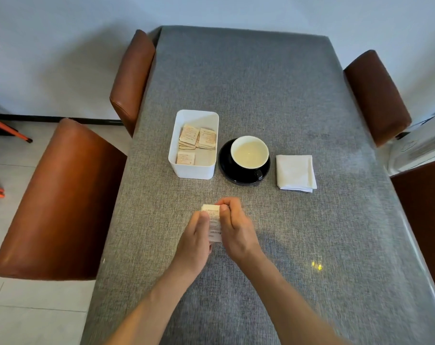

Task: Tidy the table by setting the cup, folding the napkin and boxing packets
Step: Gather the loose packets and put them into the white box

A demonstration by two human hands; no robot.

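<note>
A small stack of pale packets (213, 220) is pinched between my left hand (195, 241) and my right hand (234, 226), low over the grey table (298, 100) in front of me. Both hands close on its sides, and most of the stack is hidden by fingers. Beyond them stands a white box (184, 168) holding several packets (197, 138). Right of the box a cream-lined cup (249, 152) sits upright on a black saucer (230, 174). A folded white napkin (295, 172) lies flat to the right of the saucer.
Brown padded chairs flank the table: two on the left (62, 202) (132, 78) and two on the right (375, 95) (425, 220). A white wall runs behind, and tiled floor shows at the lower left.
</note>
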